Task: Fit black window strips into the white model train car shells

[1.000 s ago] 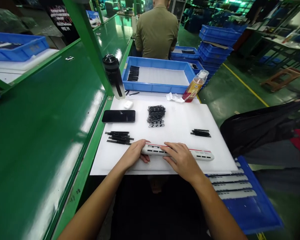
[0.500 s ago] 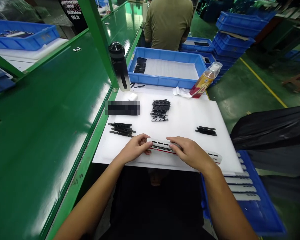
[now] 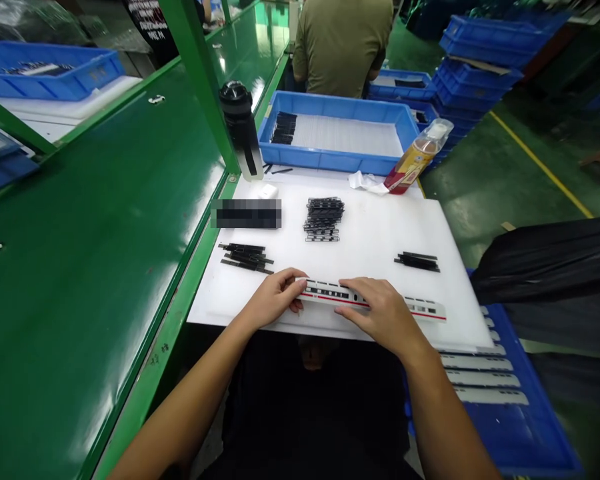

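The fingers of my left hand point(image 3: 276, 299) clamp the left end, those of my right hand point(image 3: 384, 309) the middle, of a long, white, red-striped, plastic-looking, train-shaped shell point(image 3: 324, 294) running lengthwise left to right over the white-topped table point(image 3: 370, 243).

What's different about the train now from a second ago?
The white train piece has been rolled along its length: its red stripe ran along the far side and now runs along the near side. The left hand and right hand both kept their grip. The pile of black frames stayed put.
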The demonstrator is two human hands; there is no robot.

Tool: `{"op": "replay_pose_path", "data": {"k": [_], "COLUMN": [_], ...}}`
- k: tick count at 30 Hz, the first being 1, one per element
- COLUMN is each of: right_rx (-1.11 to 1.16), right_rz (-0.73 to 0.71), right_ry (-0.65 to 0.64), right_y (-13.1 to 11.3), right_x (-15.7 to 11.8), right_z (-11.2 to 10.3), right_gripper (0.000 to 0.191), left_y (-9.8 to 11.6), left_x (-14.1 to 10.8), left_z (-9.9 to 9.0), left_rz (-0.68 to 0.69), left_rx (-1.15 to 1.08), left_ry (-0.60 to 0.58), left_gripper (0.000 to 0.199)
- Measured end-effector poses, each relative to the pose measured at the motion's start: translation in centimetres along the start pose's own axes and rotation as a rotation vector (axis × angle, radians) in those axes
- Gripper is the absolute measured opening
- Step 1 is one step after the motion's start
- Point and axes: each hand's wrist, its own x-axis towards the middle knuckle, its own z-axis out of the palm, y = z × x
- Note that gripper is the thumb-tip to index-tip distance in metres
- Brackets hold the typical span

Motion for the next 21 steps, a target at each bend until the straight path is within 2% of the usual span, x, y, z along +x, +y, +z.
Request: {"op": "replay_pose_path", "data": {"k": [5,14,21], "right_rx": [-0.041,-0.055,-0.066], "right_rz": [-0.001,0.006,0.009], "right_ry": [0.082,0.121,0.132], "right_y": [-0.4,-0.7,-0.6], "right_x": [-0.2,-0.3,-0.5], "right_z": [0.8,1.2,1.5], "right_gripper": [0.039,0.036,0.036], "left_y": [0.1,-0.2,0.4], "left_x": [-0.2,-0.2,-0.3], "left_z": [0.0,0.0,0.5], "left_rz": [0.000,-0.005,-0.002], "left_rx": [0.027,0.004,0.135], "left_ry": [0.005,0.007,0.071], "left_gripper": [0.037,0.038,0.024]}}
